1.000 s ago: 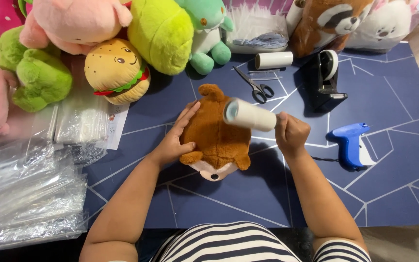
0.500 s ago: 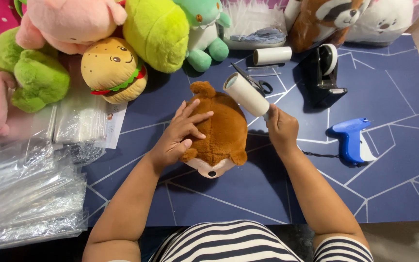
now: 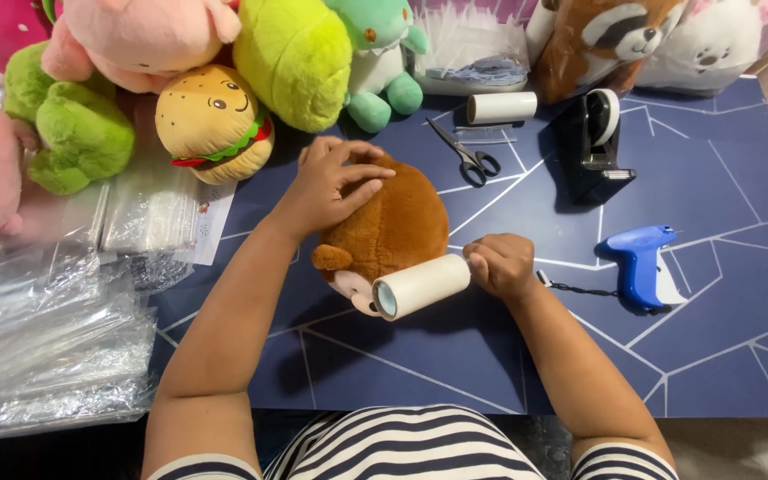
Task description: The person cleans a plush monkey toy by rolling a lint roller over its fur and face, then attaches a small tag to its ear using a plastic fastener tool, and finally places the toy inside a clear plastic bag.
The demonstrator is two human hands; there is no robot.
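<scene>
Fingers of the left hand [image 3: 335, 182] lie spread and flat on the far end of the brown plush [image 3: 388, 227], pressing it onto the worktop [image 3: 713, 178]; they grip nothing. Right hand [image 3: 500, 264] is closed in a fist around the handle of the lint roller [image 3: 421, 286], whose white drum lies across the near end of the plush, touching it just above the pale face.

From the head view, the plush sits near the middle of the blue worktop, head toward the near edge. Between it and the near edge runs a bare strip of blue, crossed only by the two forearms. To the right of the right hand lies a blue tagging gun [image 3: 637, 267], near but apart, with open surface beyond it toward the right edge. Farther back, scissors [image 3: 464, 156] lie just beyond the plush, a spare roll [image 3: 501, 108] behind them, and a black tape dispenser [image 3: 596, 147] to their right.

Along the far edge a burger plush [image 3: 213, 122], a green plush [image 3: 293, 58], a pink plush [image 3: 140, 40] and a red panda plush [image 3: 611, 40] crowd together, the burger close to the left hand. Clear bags [image 3: 42, 338] pile over the left edge, leaving little room there.
</scene>
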